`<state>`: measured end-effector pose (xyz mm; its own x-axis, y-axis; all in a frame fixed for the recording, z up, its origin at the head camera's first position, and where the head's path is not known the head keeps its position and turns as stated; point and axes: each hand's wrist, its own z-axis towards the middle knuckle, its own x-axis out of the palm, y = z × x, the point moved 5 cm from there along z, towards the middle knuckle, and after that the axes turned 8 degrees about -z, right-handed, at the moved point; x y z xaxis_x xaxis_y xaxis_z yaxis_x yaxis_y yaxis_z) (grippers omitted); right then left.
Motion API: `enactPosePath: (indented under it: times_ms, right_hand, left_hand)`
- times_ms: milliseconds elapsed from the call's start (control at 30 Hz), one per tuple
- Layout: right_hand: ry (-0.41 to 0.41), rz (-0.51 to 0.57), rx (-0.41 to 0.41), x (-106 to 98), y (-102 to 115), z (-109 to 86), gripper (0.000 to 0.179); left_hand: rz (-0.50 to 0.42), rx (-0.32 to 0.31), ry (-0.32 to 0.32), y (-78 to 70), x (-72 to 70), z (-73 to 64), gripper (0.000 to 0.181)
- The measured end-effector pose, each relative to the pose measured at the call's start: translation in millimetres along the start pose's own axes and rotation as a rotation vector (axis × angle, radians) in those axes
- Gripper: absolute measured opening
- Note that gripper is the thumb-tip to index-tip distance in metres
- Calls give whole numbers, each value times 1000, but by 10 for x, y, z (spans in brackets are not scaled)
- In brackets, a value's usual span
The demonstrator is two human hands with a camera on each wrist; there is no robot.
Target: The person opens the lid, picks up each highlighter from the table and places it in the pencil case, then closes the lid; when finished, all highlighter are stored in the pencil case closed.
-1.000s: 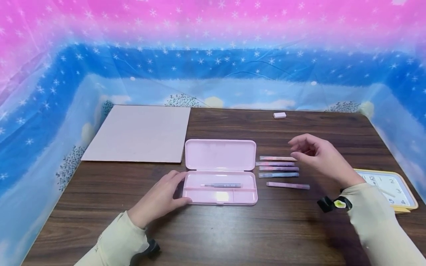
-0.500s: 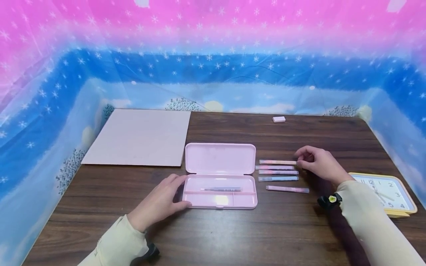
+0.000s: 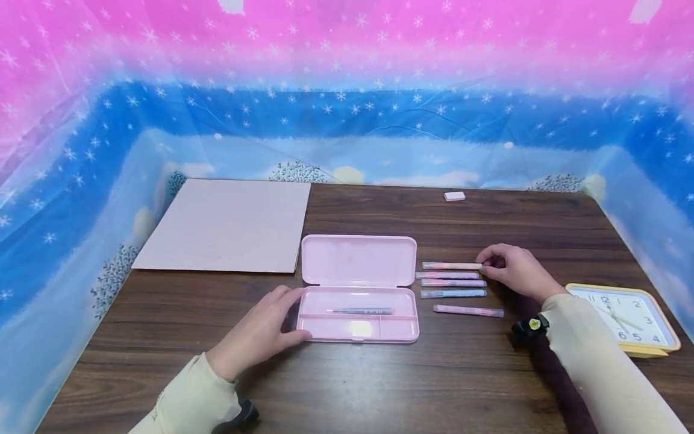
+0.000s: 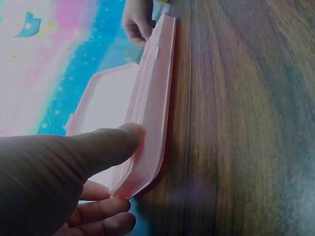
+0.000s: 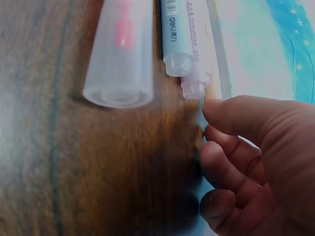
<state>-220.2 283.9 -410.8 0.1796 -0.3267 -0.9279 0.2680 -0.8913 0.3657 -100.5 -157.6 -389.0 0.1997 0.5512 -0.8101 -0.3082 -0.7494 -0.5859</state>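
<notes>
A pink pencil case (image 3: 358,260) lies with its lid folded back, and one greyish pen (image 3: 362,311) rests in its long compartment. My left hand (image 3: 257,328) holds the case's left end, thumb at the front corner and fingers round the side. To the right of the case, my right hand (image 3: 515,270) pinches the right end of a peach highlighter (image 3: 452,265), the farthest in a row. Nearer me in that row lie two purple highlighters (image 3: 447,275) and a light blue highlighter (image 3: 453,293). A pink highlighter (image 3: 468,311) lies apart in front.
Under the right forearm's outer side stands a yellow-framed clock (image 3: 631,316). A small white eraser (image 3: 454,196) sits near the far edge of the dark wooden table (image 3: 379,392). A flat pale board (image 3: 228,226) covers the far left, before a patterned cloth (image 3: 347,108).
My right hand has come down to the end of the peach highlighter and its fingers have closed there. The left hand stays on the pencil case. The head view has tilted slightly upward.
</notes>
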Motion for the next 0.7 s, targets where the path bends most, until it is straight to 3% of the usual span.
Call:
enactPosePath:
  times_ms: [333, 700]
  right_hand:
    - [-8, 44, 40, -126, -36, -76, 14]
    - [-120, 74, 57, -522, 93, -289, 23]
  left_hand:
    - [2, 12, -11, -21, -12, -5, 70]
    - [1, 13, -5, -15, -13, -7, 70]
